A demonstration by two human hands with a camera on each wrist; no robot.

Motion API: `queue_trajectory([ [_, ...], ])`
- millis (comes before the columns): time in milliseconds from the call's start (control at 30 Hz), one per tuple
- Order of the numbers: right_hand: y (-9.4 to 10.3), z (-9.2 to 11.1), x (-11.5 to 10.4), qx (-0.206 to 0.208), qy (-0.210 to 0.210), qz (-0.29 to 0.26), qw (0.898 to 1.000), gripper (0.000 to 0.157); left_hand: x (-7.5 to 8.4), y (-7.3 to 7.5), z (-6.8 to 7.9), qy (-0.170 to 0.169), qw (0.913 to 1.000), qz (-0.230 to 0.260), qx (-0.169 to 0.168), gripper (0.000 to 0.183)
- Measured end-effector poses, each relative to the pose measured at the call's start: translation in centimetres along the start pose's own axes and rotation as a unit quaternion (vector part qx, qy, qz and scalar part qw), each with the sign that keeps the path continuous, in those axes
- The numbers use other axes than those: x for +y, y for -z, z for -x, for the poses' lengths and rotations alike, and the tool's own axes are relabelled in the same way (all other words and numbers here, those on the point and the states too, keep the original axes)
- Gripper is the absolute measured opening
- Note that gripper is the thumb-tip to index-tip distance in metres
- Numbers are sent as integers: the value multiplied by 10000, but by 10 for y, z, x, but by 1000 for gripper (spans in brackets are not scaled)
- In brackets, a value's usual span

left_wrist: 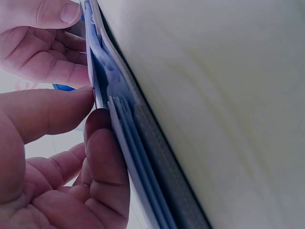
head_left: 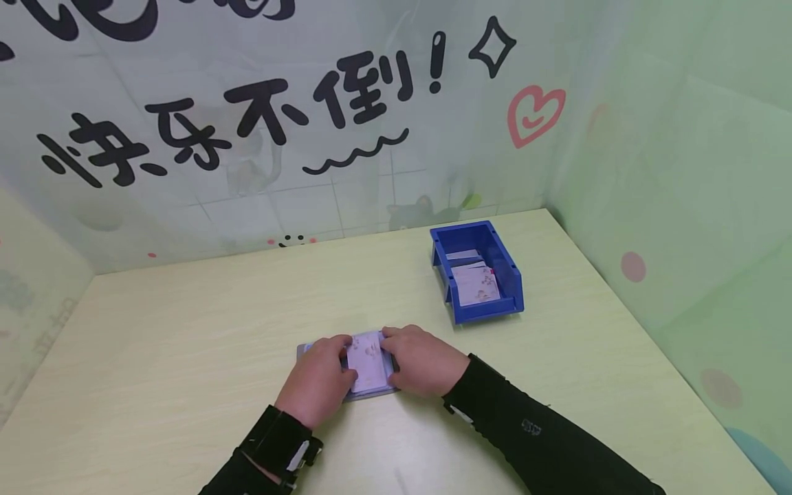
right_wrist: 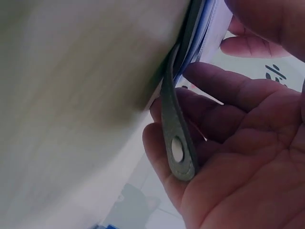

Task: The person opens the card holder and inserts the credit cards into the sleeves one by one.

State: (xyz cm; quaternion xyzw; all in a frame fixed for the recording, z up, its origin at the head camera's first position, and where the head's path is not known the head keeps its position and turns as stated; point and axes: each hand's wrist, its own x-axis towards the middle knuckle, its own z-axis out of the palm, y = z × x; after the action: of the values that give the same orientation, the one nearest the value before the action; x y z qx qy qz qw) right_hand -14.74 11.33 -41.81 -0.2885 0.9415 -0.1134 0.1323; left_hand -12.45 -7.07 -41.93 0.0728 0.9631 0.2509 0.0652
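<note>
A small card album (head_left: 372, 394) with a grey cover and bluish clear sleeves (left_wrist: 114, 76) lies on the table in front of me. Over its right part is a pale pink printed card (head_left: 366, 364). My left hand (head_left: 317, 379) pinches the card's left edge between thumb and forefinger, the finger tucked behind it. From the other side my right hand (head_left: 427, 361) holds the card's right edge, thumb near the bottom corner and fingers near the top. The album's strap with a metal snap (right_wrist: 177, 149) hangs loose beside the right fingers. Both hands hide parts of the album.
A blue plastic bin (head_left: 489, 314) stands farther back on the right, holding several pale pink cards (head_left: 476, 285). The pale wooden table (head_left: 185, 344) meets a printed cloth backdrop (head_left: 371, 192) behind and a green cloth wall (head_left: 680, 206) at right.
</note>
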Motion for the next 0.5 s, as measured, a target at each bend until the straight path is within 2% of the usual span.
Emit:
queue_trajectory([
  [233, -1, -1, 1, 36, -167, 50, 9998, 53, 0, 0, 1, -17, 10000, 10, 44, 50],
  [500, 0, 0, 3, 89, -85, -170, 9998, 49, 0, 0, 0, -2, 10000, 53, 8, 52],
])
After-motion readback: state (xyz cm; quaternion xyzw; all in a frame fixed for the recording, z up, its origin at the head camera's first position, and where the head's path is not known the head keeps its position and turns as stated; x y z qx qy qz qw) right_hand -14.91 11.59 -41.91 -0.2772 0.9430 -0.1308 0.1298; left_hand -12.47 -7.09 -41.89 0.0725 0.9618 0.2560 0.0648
